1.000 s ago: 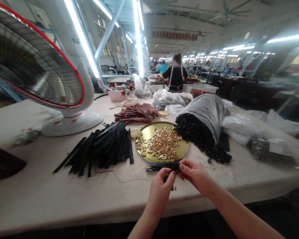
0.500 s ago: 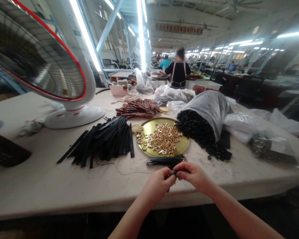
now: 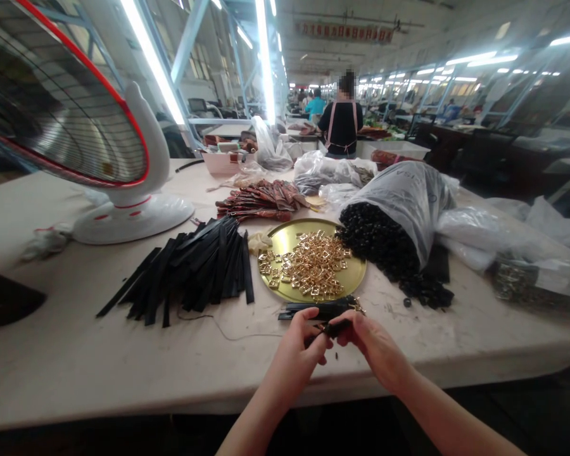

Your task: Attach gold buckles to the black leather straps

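Near the table's front edge, my left hand (image 3: 304, 345) and my right hand (image 3: 367, 339) meet, both closed on one small black strap (image 3: 337, 327). Just beyond them lies a small bundle of black straps (image 3: 308, 309) with gold pieces at its right end. Behind that bundle, a round gold tray (image 3: 285, 234) holds a heap of gold buckles (image 3: 316, 263). A fanned pile of black strips (image 3: 194, 269) lies left of the tray. To its right, small black pieces (image 3: 382, 237) spill from a clear plastic bag (image 3: 415, 196).
A white fan with a red rim (image 3: 133, 218) stands at the left. Reddish-brown strips (image 3: 266, 199) lie behind the tray, near a pink bin (image 3: 223, 163). More plastic bags (image 3: 475, 231) lie at the right. A person (image 3: 342, 123) is further back.
My hands have shifted slightly, and more of the black strap shows between them. A small dark bit now shows on the table below the hands. The view has moved a little.
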Demonstrator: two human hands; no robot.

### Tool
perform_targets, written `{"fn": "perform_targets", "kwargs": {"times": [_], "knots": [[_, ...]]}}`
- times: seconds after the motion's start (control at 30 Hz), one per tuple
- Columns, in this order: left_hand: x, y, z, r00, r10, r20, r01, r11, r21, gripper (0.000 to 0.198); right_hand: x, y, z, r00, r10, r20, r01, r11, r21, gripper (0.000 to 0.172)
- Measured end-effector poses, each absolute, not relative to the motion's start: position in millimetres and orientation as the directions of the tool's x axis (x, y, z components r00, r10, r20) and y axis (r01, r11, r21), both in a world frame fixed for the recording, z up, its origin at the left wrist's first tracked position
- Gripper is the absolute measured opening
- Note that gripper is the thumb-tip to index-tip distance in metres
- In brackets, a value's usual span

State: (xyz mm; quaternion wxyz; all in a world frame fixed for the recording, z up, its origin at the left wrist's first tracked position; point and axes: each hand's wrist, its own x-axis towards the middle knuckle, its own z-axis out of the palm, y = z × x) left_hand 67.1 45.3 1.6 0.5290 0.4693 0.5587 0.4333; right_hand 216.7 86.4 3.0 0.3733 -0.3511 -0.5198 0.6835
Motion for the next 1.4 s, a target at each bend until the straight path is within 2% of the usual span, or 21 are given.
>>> {"fn": "perform_targets", "kwargs": {"times": [0.07,0.13,0.23,0.33,0.43,0.53,0.63,0.73,0.83,0.97,1.07,1.17,1.23,1.3,1.4], "knots": [[67,46,2,-0.01,0.98,-0.2,0.054,0.2,0.978,0.036,218,88,1,-0.452,0.881,-0.141,-0.149,-0.231,-0.961,0.037],[69,46,2,-0.018,0.978,-0.206,0.038,0.207,0.978,0.033,219,91,-1,-0.475,0.858,-0.195,-0.116,-0.28,-0.953,0.029],[71,44,0,-0.036,0.978,-0.204,0.046,0.206,0.978,0.03,221,94,-1,-0.586,0.772,-0.247,-0.024,-0.322,-0.947,0.039],[71,42,-5,-0.084,0.978,-0.189,0.196,0.202,0.96,0.022,224,95,-1,-0.666,0.694,-0.274,0.045,-0.33,-0.943,0.033],[69,38,-10,-0.097,0.983,-0.154,0.339,0.179,0.924,0.02,228,93,-5,-0.671,0.681,-0.293,0.034,-0.366,-0.93,0.03],[70,35,-14,-0.077,0.985,-0.155,0.301,0.171,0.938,0.021,231,90,-8,-0.681,0.671,-0.292,0.006,-0.394,-0.919,0.032],[74,31,-15,-0.011,0.976,-0.217,0.119,0.217,0.969,0.021,233,86,-7,-0.653,0.725,-0.217,-0.033,-0.314,-0.949,0.032],[77,25,-11,0.074,0.962,-0.262,-0.041,0.266,0.963,0.02,233,84,-5,-0.562,0.819,-0.116,0.004,-0.137,-0.991,0.031],[79,18,-5,0.078,0.959,-0.272,-0.071,0.278,0.958,0.018,234,80,-6,-0.435,0.9,-0.037,0.141,0.028,-0.99,0.032],[79,12,3,0.066,0.956,-0.286,-0.04,0.288,0.957,0.018,235,76,-10,-0.289,0.951,0.112,0.336,0.21,-0.918,0.025],[79,10,6,0.074,0.951,-0.3,-0.032,0.303,0.952,0.018,236,72,-8,-0.277,0.951,0.134,0.342,0.228,-0.912,0.019],[83,11,5,0.052,0.953,-0.298,-0.025,0.299,0.954,0.018,235,67,-1,-0.364,0.924,0.117,0.305,0.237,-0.922,0.022],[86,12,5,0.027,0.959,-0.284,-0.012,0.284,0.959,0.019,234,63,4,-0.431,0.899,0.079,0.321,0.234,-0.918,0.018],[87,12,4,0.022,0.962,-0.272,-0.016,0.273,0.962,0.02,233,61,7,-0.466,0.885,0.02,0.308,0.184,-0.934,0.012],[84,12,3,0.073,0.959,-0.273,-0.055,0.277,0.959,0.02,233,62,6,-0.468,0.882,-0.052,0.237,0.069,-0.969,0.014]]}}
